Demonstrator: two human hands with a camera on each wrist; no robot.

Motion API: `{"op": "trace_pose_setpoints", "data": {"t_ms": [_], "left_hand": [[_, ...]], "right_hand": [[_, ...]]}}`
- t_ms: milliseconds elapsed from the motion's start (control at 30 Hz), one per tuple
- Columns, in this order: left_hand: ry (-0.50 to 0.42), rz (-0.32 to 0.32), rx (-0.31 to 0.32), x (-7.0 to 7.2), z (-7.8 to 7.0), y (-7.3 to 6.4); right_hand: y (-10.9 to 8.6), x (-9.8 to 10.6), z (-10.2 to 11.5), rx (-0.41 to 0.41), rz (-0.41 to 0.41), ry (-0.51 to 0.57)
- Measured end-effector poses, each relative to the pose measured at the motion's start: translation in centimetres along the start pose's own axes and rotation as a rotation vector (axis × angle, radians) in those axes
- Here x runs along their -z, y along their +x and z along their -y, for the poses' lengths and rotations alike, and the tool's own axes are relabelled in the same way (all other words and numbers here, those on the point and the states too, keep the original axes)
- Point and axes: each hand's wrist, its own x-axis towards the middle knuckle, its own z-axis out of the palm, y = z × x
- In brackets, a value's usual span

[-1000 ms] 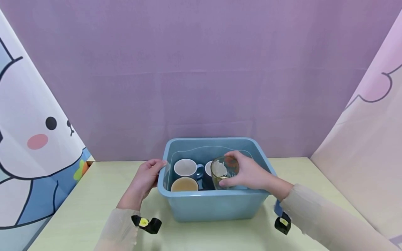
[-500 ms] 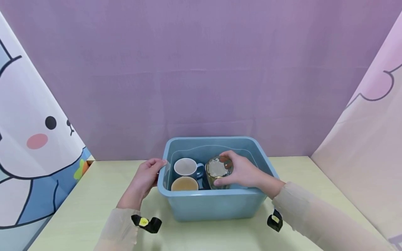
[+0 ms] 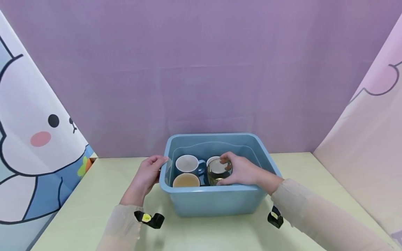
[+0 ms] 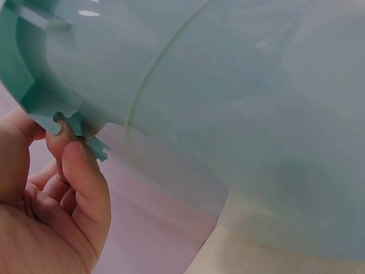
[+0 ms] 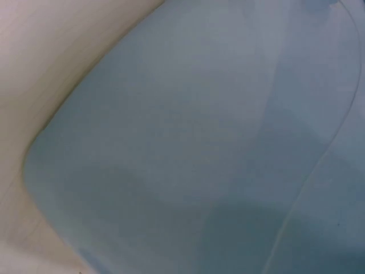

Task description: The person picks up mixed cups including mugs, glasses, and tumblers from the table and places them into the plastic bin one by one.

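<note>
A light blue plastic bin [image 3: 216, 202] stands on the table, with mugs and a drinking glass inside. My left hand [image 3: 147, 176] pinches its left rim; in the left wrist view the left hand's thumb and finger [image 4: 82, 165] are at the rim's underside. My right hand [image 3: 243, 170] reaches over the front right into the bin and holds the clear, yellowish glass [image 3: 216, 171], thumb in front and fingers behind it. The glass stands upright and partly covers a dark mug with a white inside [image 3: 212, 159]. The right wrist view shows only the bin's outer wall [image 5: 171, 125].
To the left inside the bin are a blue mug with a white inside [image 3: 187, 163] and a cup with a yellow inside [image 3: 186, 180]. A purple cloth [image 3: 207, 76] hangs behind the pale yellow table [image 3: 103, 195]. Printed cloths flank both sides.
My right hand has moved left and down in the bin with the glass, lowering it beside the mugs. My left hand stays at the rim. The head view has shifted slightly.
</note>
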Motion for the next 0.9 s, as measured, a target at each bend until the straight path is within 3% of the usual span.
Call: {"op": "trace_pose_setpoints", "data": {"t_ms": [400,900], "left_hand": [[-0.014,0.011,0.004,-0.27,-0.11,0.13],[-0.015,0.020,0.007,-0.17,0.02,0.31]], "right_hand": [[-0.12,0.27,-0.59,0.042,0.085,-0.011],[0.07,0.42,-0.64,-0.031,0.166,-0.061]]}}
